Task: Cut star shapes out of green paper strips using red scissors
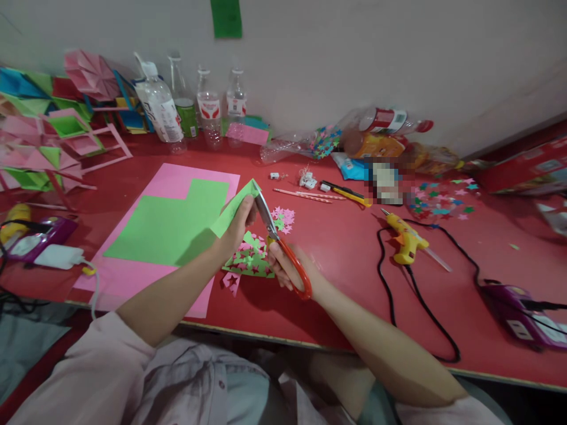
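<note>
In the head view, my left hand (243,219) is closed on a green paper piece (230,211), which it holds up above the table. My right hand (283,267) grips a pair of scissors (290,254) by red-orange handles. The blade tips meet the paper's upper corner, near my left fingers. Below my hands lie paper scraps (254,260) in green and pink with star-shaped holes. A small pile of cut paper stars (284,218) sits just beyond the scissors. To the left, a large green sheet (163,227) with a notched corner rests on a pink sheet (163,177).
Plastic bottles (210,118) stand along the wall. A yellow glue gun (405,236) with a looping black cord lies at right, near a purple power strip (522,313). Folded paper crafts (66,130) crowd the left. A utility knife (349,193) and more stars (443,198) lie farther back.
</note>
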A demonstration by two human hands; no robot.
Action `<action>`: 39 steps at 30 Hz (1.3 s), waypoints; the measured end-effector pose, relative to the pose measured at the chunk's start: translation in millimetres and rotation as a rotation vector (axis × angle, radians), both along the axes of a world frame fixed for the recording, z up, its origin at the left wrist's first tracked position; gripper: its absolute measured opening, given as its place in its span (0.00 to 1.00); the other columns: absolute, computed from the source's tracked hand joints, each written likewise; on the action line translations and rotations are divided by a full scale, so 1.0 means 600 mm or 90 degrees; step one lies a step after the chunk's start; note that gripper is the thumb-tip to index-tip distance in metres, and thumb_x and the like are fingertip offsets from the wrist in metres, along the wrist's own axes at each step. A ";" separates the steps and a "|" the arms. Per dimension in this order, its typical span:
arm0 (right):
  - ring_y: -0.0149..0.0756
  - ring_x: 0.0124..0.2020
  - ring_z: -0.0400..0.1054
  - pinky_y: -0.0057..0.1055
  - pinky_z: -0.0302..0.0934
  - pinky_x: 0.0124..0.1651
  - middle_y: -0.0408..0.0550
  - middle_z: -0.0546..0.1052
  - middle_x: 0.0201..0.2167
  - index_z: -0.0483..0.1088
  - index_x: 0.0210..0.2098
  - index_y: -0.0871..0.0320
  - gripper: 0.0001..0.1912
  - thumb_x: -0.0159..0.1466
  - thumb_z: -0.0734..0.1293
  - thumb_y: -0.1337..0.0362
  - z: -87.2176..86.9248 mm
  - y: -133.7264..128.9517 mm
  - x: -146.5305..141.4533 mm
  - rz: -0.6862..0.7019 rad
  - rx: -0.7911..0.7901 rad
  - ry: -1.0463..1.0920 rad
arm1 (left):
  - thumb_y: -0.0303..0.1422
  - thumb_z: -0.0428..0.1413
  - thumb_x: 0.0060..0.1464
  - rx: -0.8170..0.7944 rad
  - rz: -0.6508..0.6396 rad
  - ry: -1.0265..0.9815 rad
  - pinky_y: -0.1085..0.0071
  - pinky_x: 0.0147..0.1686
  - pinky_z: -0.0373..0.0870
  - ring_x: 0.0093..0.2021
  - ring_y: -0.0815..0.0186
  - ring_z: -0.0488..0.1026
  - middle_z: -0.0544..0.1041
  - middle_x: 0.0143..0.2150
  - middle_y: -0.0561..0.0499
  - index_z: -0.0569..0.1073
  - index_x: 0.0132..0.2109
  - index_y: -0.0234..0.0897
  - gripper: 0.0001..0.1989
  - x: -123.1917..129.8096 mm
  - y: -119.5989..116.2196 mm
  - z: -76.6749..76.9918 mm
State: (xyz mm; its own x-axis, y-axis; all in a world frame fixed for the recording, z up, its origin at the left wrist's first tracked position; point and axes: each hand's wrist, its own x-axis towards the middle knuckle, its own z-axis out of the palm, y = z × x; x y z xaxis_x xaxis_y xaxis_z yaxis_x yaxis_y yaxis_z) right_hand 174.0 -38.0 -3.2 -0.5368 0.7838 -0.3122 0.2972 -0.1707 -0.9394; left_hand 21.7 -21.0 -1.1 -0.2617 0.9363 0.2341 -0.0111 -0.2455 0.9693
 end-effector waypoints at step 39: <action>0.23 0.06 0.48 0.23 0.48 0.10 0.31 0.54 0.07 0.56 0.24 0.54 0.23 0.59 0.61 0.42 0.014 0.009 0.004 0.001 -0.006 -0.045 | 0.32 0.54 0.50 0.012 0.026 -0.219 0.76 0.22 0.59 0.21 0.76 0.63 0.67 0.21 0.57 0.63 0.26 0.37 0.09 -0.042 0.036 -0.008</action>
